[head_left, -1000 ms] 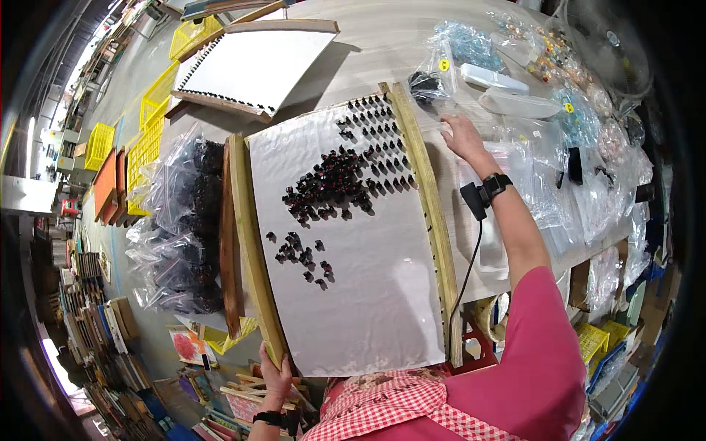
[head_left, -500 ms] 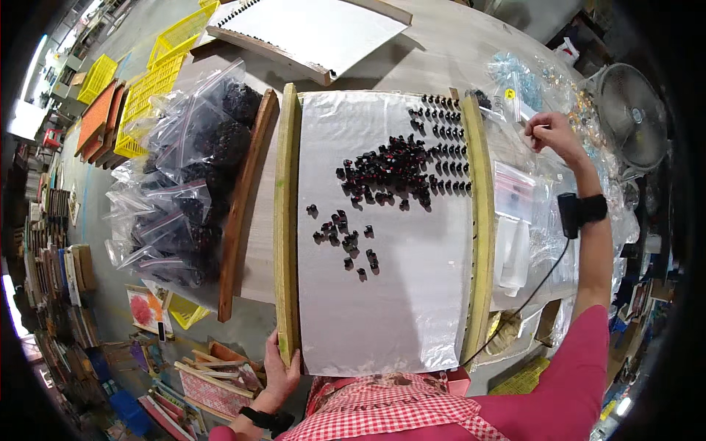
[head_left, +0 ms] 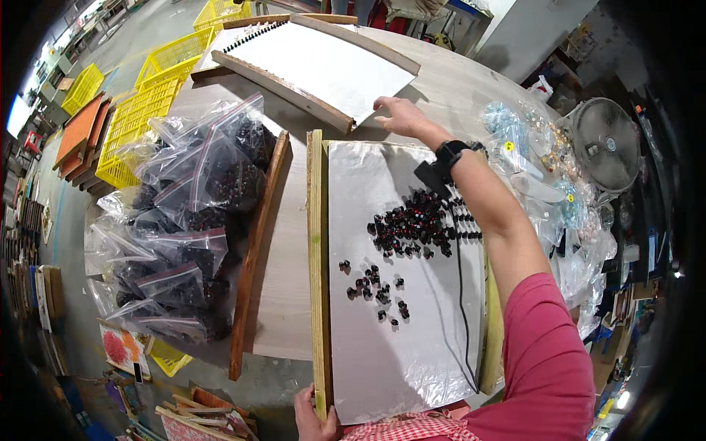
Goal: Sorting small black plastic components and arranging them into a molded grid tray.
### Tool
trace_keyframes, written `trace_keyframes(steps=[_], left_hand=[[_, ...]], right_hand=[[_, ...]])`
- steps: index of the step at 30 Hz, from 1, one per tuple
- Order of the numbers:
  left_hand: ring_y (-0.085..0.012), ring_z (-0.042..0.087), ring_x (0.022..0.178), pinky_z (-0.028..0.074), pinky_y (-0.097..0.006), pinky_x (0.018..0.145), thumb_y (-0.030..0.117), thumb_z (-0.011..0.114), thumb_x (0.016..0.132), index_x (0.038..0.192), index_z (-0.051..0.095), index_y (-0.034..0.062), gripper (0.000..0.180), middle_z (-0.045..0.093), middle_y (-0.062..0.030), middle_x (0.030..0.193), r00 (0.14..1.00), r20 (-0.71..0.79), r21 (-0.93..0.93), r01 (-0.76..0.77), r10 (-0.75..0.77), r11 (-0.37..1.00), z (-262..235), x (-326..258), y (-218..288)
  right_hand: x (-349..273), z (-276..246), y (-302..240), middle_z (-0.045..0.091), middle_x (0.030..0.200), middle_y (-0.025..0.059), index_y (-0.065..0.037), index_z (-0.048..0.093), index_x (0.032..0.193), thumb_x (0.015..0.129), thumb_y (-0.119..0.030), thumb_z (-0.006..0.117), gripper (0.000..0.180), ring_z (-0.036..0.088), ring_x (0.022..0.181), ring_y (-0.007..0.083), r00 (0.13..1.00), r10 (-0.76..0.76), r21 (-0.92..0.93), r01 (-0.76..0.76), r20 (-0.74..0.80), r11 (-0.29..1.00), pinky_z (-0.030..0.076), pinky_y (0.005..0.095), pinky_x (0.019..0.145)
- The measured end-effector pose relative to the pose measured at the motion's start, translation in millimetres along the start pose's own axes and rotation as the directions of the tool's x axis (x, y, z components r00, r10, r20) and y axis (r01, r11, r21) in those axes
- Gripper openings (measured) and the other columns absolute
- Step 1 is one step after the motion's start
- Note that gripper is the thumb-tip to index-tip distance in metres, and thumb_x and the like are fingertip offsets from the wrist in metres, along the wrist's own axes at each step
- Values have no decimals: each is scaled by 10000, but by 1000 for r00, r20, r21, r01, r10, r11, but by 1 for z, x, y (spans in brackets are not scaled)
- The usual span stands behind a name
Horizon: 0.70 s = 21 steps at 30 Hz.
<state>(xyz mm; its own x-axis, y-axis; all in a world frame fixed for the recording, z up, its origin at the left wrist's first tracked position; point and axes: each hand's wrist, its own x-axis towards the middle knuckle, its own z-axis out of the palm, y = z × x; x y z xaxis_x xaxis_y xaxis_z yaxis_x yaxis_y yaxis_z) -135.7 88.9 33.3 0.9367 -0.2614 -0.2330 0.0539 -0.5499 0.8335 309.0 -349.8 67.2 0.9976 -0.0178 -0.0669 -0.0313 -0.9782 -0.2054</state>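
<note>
Right hand (head_left: 397, 115) stretched out at upper centre of the frame, fingers loosely spread and holding nothing, hovering just past the far end of the white sorting tray (head_left: 401, 309). Left hand (head_left: 312, 415) down at the bottom edge, clamped on the near corner of the tray's pale wooden side rail (head_left: 317, 257).

Dark beads (head_left: 408, 228) heaped mid-tray, right of centre, with a looser scatter (head_left: 375, 287) lower down and neat little rows tucked against the right-hand edge beside the forearm.

Risks from here, as a judgement: only one corner gripped, so any tilt could send the round beads rolling and spoil those rows. Thin black cable (head_left: 462, 309) trailing from the wrist band (head_left: 447, 154) straight across the tray, liable to snag and sweep beads along.

Materials: smooth matt white sheet for the tray floor, rough unfinished timber for the rails, small glossy faceted beads of dark red-black. Crinkly clear zip bags (head_left: 184, 220) full of the same dark beads piled at left. Second white board with wooden frame (head_left: 316, 62) at top; small round fan (head_left: 607, 143) at upper right.
</note>
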Motion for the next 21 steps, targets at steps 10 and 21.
trace_keyframes(steps=[10,21], left_hand=[[-410,484,1038,415,-442,902,84,606,815,1327,385,7,564,447,-250,1167,999,13,-26,35,-34,999,3,-4,-6],[-404,476,1078,385,-460,939,109,599,831,1349,353,2,583,421,-251,1227,997,59,-12,58,-58,998,2,-7,-11]], right_hand=[[41,51,-17,642,1126,114,-184,601,1153,840,-185,634,315,598,1069,290,997,69,-60,-67,39,996,494,401,862],[43,67,2,664,859,89,-109,683,904,800,-236,685,164,627,801,244,953,137,232,-74,-271,970,500,356,726]])
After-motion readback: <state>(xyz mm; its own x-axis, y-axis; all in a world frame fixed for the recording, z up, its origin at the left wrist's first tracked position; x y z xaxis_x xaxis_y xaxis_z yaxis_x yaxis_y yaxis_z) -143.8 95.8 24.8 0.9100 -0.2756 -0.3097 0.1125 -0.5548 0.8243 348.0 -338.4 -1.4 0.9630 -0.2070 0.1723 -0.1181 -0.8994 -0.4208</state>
